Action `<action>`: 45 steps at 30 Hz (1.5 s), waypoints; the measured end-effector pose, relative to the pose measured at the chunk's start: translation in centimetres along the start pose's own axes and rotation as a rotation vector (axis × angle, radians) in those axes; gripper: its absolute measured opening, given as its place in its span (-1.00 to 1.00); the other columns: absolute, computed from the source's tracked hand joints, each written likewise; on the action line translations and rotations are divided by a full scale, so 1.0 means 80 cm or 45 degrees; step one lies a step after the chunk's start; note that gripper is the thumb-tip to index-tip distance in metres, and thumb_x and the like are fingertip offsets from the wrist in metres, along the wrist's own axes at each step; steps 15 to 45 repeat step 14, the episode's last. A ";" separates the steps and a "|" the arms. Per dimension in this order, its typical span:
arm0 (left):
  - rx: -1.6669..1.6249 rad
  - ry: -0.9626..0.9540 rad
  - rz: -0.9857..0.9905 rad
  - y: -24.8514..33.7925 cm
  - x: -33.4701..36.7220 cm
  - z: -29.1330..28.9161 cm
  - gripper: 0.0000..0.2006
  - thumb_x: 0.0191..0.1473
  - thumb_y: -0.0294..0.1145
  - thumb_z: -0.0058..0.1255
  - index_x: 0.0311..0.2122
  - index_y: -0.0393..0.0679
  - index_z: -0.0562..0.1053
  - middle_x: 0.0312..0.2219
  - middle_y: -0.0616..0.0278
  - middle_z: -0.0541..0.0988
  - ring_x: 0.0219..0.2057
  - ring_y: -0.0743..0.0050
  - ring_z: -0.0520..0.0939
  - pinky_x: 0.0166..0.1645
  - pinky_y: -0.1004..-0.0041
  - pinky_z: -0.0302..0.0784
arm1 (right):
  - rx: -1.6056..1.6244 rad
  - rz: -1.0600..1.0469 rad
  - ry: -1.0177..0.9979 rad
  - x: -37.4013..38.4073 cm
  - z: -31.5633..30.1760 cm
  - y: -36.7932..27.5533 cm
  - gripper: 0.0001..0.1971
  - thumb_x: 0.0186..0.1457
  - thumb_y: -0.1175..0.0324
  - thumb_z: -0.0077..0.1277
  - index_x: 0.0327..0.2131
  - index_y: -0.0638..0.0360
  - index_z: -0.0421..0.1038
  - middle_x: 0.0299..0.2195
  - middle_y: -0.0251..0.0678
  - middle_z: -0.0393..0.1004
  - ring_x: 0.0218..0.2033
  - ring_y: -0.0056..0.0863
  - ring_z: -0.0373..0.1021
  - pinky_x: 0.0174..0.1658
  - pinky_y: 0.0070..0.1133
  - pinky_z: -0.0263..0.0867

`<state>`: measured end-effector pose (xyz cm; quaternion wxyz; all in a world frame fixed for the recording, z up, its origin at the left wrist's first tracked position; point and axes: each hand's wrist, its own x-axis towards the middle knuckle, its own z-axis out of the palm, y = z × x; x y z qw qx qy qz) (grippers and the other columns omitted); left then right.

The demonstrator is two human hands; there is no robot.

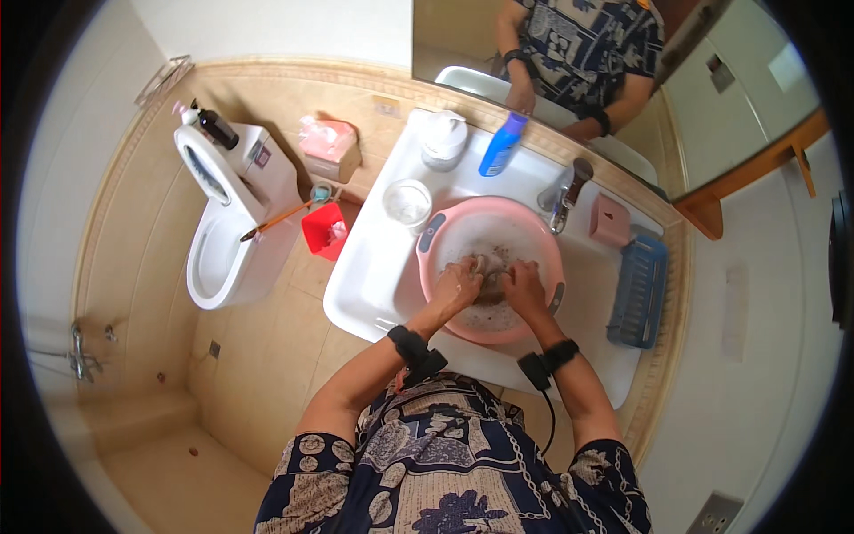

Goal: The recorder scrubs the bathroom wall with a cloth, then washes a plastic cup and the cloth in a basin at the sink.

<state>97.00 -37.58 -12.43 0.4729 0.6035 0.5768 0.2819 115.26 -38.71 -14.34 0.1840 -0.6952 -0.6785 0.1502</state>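
Head view, looking down on a bathroom washstand. Nearest, both forearms, each with a dark wrist strap, reach into a pink basin [543,240] set in the white sink [365,285]. The basin holds soapy water and a small grey-brown cloth [489,264]. The left hand [458,287] and right hand [523,287] are both closed on the cloth, knuckles up, close together at the middle of the basin.

Just right of the basin, a blue slatted tray [639,289]; its contents cannot be told. Behind it, a small pink box [610,220] and the metal tap [562,198].

On the far left of the sink ledge: a clear round tub [407,203], a white jar [443,140], and a blue bottle [502,144] lying tilted against the mirror edge.

On the floor to the left, a red bin [322,230] beside the white toilet [227,231].
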 end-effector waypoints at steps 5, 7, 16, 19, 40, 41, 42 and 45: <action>0.351 0.574 -0.069 -0.042 -0.029 -0.046 -0.55 -0.10 -0.31 0.00 -0.10 -0.36 0.30 -0.28 -0.19 0.44 -0.25 -0.19 0.46 -0.12 0.08 0.37 | -0.247 -0.016 0.357 -0.008 -0.060 0.026 -0.67 -0.10 0.30 0.03 -0.25 0.27 0.30 -0.25 -0.01 0.31 -0.17 -0.07 0.28 -0.11 -0.28 0.24; 0.241 0.527 -0.316 -0.040 -0.029 -0.055 -0.48 -0.08 -0.27 0.03 -0.11 -0.53 0.26 -0.31 -0.35 0.45 -0.29 -0.26 0.51 -0.14 0.05 0.40 | -0.506 0.059 0.400 0.003 -0.066 0.051 -0.64 -0.11 0.29 0.05 -0.23 0.29 0.29 -0.25 0.01 0.33 -0.17 -0.05 0.30 -0.13 -0.28 0.24; 0.159 0.436 -0.511 -0.056 0.002 -0.036 -0.50 -0.06 -0.26 -0.01 -0.11 -0.51 0.30 -0.24 -0.45 0.44 -0.12 -0.28 0.47 -0.02 0.12 0.37 | 0.201 0.296 -0.260 0.051 -0.024 0.154 -0.30 -0.15 0.24 0.13 0.07 0.30 0.11 -0.10 0.13 0.36 -0.13 -0.12 0.40 -0.08 -0.32 0.27; 0.159 0.436 -0.511 -0.056 0.002 -0.036 -0.50 -0.06 -0.26 -0.01 -0.11 -0.51 0.30 -0.24 -0.45 0.44 -0.12 -0.28 0.47 -0.02 0.12 0.37 | 0.201 0.296 -0.260 0.051 -0.024 0.154 -0.30 -0.15 0.24 0.13 0.07 0.30 0.11 -0.10 0.13 0.36 -0.13 -0.12 0.40 -0.08 -0.32 0.27; 0.159 0.436 -0.511 -0.056 0.002 -0.036 -0.50 -0.06 -0.26 -0.01 -0.11 -0.51 0.30 -0.24 -0.45 0.44 -0.12 -0.28 0.47 -0.02 0.12 0.37 | 0.201 0.296 -0.260 0.051 -0.024 0.154 -0.30 -0.15 0.24 0.13 0.07 0.30 0.11 -0.10 0.13 0.36 -0.13 -0.12 0.40 -0.08 -0.32 0.27; 0.159 0.436 -0.511 -0.056 0.002 -0.036 -0.50 -0.06 -0.26 -0.01 -0.11 -0.51 0.30 -0.24 -0.45 0.44 -0.12 -0.28 0.47 -0.02 0.12 0.37 | 0.201 0.296 -0.260 0.051 -0.024 0.154 -0.30 -0.15 0.24 0.13 0.07 0.30 0.11 -0.10 0.13 0.36 -0.13 -0.12 0.40 -0.08 -0.32 0.27; 0.159 0.436 -0.511 -0.056 0.002 -0.036 -0.50 -0.06 -0.26 -0.01 -0.11 -0.51 0.30 -0.24 -0.45 0.44 -0.12 -0.28 0.47 -0.02 0.12 0.37 | 0.201 0.296 -0.260 0.051 -0.024 0.154 -0.30 -0.15 0.24 0.13 0.07 0.30 0.11 -0.10 0.13 0.36 -0.13 -0.12 0.40 -0.08 -0.32 0.27; 0.159 0.436 -0.511 -0.056 0.002 -0.036 -0.50 -0.06 -0.26 -0.01 -0.11 -0.51 0.30 -0.24 -0.45 0.44 -0.12 -0.28 0.47 -0.02 0.12 0.37 | 0.201 0.296 -0.260 0.051 -0.024 0.154 -0.30 -0.15 0.24 0.13 0.07 0.30 0.11 -0.10 0.13 0.36 -0.13 -0.12 0.40 -0.08 -0.32 0.27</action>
